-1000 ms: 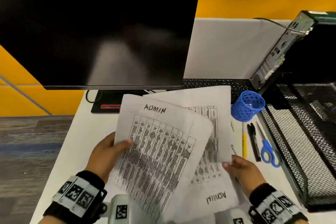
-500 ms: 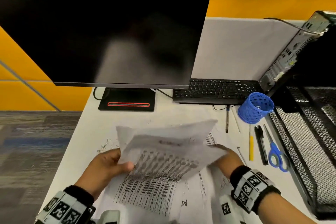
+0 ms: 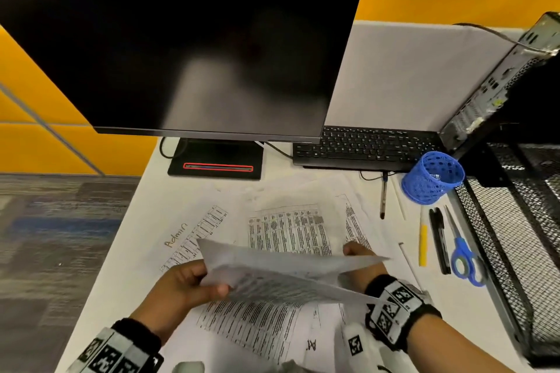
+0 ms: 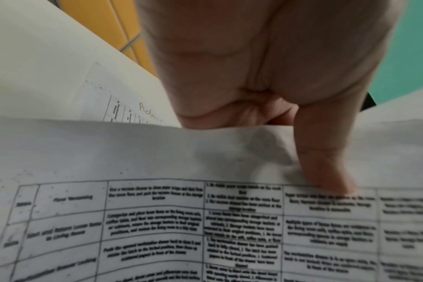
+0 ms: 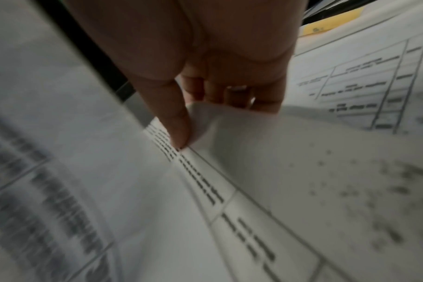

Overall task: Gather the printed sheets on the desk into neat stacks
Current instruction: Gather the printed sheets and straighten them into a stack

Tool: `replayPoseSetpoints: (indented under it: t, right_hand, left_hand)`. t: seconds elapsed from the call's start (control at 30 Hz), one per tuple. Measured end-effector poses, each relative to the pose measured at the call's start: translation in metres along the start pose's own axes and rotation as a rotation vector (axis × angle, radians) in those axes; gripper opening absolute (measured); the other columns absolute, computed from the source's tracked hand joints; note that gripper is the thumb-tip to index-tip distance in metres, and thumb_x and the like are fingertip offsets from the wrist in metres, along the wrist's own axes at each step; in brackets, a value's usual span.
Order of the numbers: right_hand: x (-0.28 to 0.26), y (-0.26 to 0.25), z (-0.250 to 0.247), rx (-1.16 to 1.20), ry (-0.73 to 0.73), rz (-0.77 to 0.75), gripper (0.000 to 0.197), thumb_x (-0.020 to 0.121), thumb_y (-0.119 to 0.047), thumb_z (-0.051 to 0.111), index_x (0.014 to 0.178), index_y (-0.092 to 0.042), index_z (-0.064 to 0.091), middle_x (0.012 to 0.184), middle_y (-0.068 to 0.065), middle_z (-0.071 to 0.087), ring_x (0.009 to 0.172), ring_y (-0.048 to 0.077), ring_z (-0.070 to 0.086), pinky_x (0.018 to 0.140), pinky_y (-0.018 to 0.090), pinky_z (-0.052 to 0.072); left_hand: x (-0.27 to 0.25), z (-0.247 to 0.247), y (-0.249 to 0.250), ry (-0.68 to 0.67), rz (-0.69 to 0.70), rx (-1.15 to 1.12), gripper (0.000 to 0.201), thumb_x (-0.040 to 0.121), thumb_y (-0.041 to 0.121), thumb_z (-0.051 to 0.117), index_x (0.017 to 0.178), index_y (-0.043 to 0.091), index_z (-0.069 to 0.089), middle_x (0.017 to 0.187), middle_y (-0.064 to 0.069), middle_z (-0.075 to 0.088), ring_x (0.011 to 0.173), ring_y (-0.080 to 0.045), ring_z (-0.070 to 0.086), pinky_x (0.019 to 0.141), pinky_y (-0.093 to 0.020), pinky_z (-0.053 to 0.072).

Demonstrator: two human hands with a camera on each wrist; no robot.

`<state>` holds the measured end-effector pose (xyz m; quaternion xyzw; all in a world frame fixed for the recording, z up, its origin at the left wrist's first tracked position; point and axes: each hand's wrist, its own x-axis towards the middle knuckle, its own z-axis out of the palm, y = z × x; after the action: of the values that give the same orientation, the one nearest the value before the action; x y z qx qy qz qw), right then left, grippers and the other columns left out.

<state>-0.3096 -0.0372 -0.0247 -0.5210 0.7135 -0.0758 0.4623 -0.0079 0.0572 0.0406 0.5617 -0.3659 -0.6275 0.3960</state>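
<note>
While the monitor [image 3: 181, 48] stands at the back of the desk [image 3: 121, 221], printed sheets [image 3: 288, 230] lie spread in front of it. Nearer to you than the monitor, your left hand [image 3: 185, 288] and right hand [image 3: 360, 260] pinch the lifted sheets [image 3: 281, 278] by opposite edges.

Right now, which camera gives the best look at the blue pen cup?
The head view. The blue pen cup shows whole there, lying tipped on the desk beside the keyboard. The left wrist view and the right wrist view show only fingers and printed sheets, not the cup.
</note>
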Motion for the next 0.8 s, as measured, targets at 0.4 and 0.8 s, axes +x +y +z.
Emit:
replayPoseSetpoints:
  t: [0.4,0.8]
  right_hand:
    - [-0.04,-0.008,-0.042,0.794,-0.133,-0.26,0.033,0.076,0.011,0.061,0.101,-0.008,0.066,0.096,0.011,0.075,0.087,0.021,0.07,0.071,0.027,0.057]
    - [-0.063,-0.04,-0.056,0.924,-0.123,-0.274,0.056,0.07,-0.057,0.054,0.106,-0.015,0.064,0.079,0.006,0.068,0.071,0.022,0.06,0.068,0.038,0.051]
  left_hand:
    - [0.034,0.02,0.037,0.217,0.096,-0.288,0.026,0.088,0.02,0.054,0.112,0.021,0.063,0.104,0.001,0.075,0.096,-0.012,0.071,0.078,-0.026,0.053]
    - [0.057,0.037,0.066,0.368,0.168,-0.151,0.041,0.084,0.008,0.065,0.121,0.022,0.051,0.109,-0.009,0.071,0.101,-0.027,0.067,0.094,-0.048,0.05]
